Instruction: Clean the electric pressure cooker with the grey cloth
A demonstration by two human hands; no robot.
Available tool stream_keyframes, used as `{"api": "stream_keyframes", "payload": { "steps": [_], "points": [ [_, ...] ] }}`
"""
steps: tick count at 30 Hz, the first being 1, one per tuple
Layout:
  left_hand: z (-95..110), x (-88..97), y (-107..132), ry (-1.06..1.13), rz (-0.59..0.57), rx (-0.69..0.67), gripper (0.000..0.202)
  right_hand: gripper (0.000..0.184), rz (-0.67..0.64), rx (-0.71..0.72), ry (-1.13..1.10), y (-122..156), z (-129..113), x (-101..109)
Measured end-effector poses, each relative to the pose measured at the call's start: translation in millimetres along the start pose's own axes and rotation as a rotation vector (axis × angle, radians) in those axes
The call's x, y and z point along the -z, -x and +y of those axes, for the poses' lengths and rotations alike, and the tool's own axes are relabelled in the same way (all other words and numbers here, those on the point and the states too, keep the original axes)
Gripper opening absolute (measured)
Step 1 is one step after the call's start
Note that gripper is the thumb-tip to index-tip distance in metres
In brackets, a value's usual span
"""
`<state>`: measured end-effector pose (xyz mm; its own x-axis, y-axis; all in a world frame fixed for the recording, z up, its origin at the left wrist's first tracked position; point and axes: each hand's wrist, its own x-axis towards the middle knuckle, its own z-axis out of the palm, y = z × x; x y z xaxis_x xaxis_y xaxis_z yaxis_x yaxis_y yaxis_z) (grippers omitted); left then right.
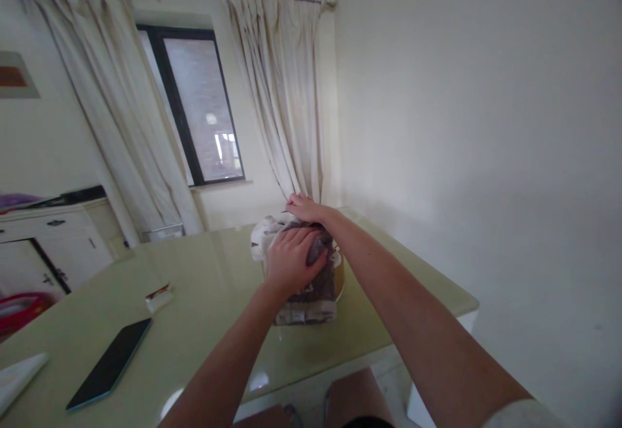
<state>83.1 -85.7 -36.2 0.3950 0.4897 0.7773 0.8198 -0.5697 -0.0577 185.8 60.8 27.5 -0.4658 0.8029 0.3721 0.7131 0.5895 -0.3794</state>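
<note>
A pile of folded cloth (pixel 306 298), white and grey-brown, stands on the pale green table (pixel 214 324) near its far right corner. My left hand (pixel 290 261) lies flat on the near side of the pile, fingers stretched out and pressing the cloth. My right hand (pixel 304 208) reaches over the top of the pile at its far side, fingers bent down onto the fabric. A yellowish rim (pixel 339 276) shows under the pile at the right; what it belongs to is hidden.
A dark phone (pixel 111 363) lies on the table at the left, with a small wrapped item (pixel 159 297) beyond it and white paper (pixel 17 376) at the left edge. Curtains (pixel 286 98), a window and a white cabinet (pixel 53 247) stand behind. A wall runs along the right.
</note>
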Motion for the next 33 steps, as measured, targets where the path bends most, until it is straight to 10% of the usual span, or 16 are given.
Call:
{"api": "stream_keyframes", "payload": {
  "steps": [5,9,16,27,33],
  "points": [
    [49.8,-41.1,-3.8,-0.048,-0.128,-0.328,0.027,0.014,-0.04,0.004,-0.024,-5.8,3.5,0.4],
    [45.8,-61.0,21.0,-0.063,0.016,-0.355,0.035,0.016,-0.026,0.033,-0.048,-2.5,4.4,-1.4],
    [5.5,-46.5,54.8,-0.045,0.214,-0.45,0.055,0.016,0.024,0.039,-0.093,1.5,4.4,-4.3],
    [18.6,-32.4,34.0,-0.009,0.153,-0.18,0.025,0.018,0.062,0.008,-0.139,4.8,2.1,-7.0],
    [-17.2,-6.4,31.0,0.136,0.145,-0.13,0.026,0.019,0.058,-0.014,-0.156,5.3,2.6,-7.6]
  ]
}}
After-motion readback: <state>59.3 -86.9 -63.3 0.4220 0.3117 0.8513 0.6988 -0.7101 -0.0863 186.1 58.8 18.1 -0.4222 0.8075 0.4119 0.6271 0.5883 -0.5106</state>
